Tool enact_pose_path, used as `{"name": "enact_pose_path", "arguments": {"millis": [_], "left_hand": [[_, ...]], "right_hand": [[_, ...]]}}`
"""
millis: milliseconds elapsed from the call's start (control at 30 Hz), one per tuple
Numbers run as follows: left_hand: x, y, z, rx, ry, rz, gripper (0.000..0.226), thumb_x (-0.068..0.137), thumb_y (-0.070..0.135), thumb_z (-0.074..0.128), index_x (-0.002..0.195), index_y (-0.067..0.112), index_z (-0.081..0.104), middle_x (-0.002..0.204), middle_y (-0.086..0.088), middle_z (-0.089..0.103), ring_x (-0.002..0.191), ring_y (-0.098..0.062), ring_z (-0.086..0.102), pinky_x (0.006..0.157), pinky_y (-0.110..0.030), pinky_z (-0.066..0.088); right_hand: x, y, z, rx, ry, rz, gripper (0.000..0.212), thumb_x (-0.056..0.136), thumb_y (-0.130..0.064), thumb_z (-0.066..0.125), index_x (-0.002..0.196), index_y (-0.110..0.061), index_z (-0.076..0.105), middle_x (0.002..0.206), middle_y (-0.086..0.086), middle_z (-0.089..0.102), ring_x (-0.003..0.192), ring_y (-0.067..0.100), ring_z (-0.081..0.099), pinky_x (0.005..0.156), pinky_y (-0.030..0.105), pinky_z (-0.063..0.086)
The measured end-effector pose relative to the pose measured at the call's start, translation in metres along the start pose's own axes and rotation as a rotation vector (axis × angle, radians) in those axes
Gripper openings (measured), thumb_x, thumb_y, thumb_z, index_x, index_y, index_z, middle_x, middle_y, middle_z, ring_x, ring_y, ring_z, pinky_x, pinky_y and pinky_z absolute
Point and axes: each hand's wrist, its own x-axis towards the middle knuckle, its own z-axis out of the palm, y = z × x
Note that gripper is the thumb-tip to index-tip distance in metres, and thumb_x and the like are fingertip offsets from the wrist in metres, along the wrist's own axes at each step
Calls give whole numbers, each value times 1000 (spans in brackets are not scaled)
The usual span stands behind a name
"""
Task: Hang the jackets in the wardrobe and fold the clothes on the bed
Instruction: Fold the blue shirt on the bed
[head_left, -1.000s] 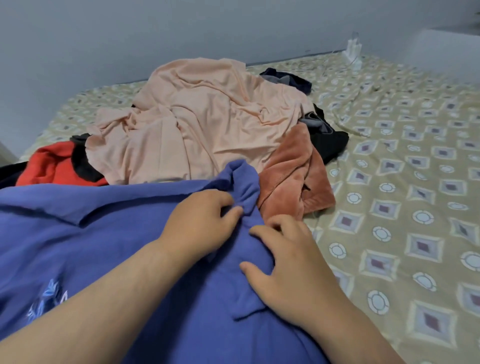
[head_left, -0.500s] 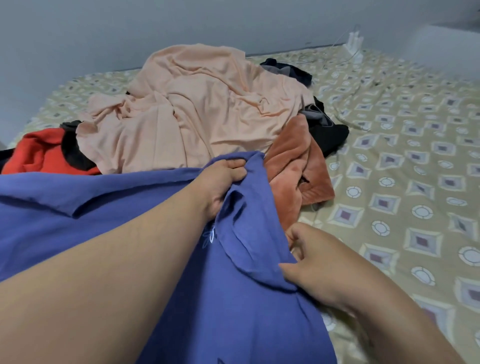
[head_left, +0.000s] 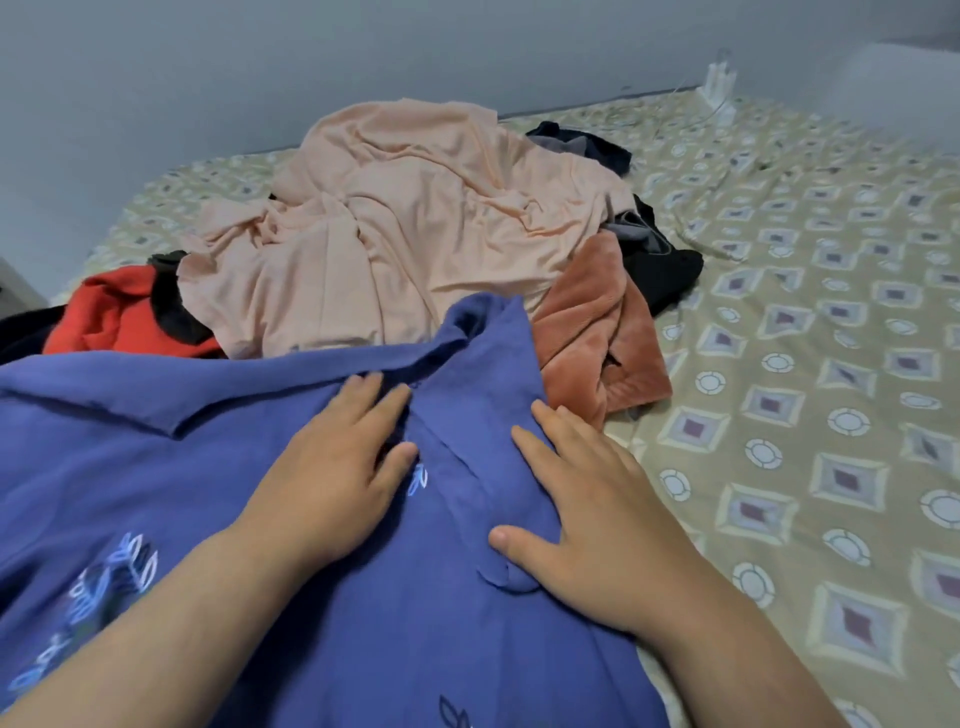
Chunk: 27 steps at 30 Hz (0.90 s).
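Early stage: blue shirt (head_left: 208, 467) being flattened, nothing folded yet.
Left hand (head_left: 337, 467) and right hand (head_left: 597, 514) press it at the bed's (head_left: 831, 364) near edge, fingers straight, gripping nothing; peach top (head_left: 415, 223), rust fleece (head_left: 597, 332) and red garment (head_left: 109, 312) lie heaped mid-bed, unfolded.

Shirt (head_left: 208, 467) nearest on bed (head_left: 805, 364), clothes pile (head_left: 415, 223) behind it

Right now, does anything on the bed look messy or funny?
Yes. Behind the blue shirt, a peach top, red garment, rust fleece and black clothes lie crumpled in one unfolded heap. A white plug-like thing with a cable sits oddly at the far edge of the bed.
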Motion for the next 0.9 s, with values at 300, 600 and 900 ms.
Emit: {"name": "enact_pose_path", "arguments": {"millis": [300,600,900], "left_hand": [[-133,-9,9,62,-77,-282,81,84,62,18,156,26,24,162,3,12,151,-17,6,120,-32,1],[-140,-27,11,-513,170,-356,54,100,38,41,152,27,32,160,18,9,149,2,0,120,-17,-5],[-157,-164,-72,-290,589,-665,29,77,19,69,104,13,65,103,-7,64,100,-31,56,87,-41,47]], "right_hand": [[3,-19,-2,-128,42,10,92,73,-76,38,151,-27,39,164,-2,20,151,18,17,119,32,11],[-3,-114,16,-68,400,-69,49,82,-34,47,101,3,73,122,25,66,119,36,57,110,57,30],[120,-253,77,-82,-246,-348,37,95,-16,47,130,-19,57,136,-3,57,127,20,51,104,31,40]]}}
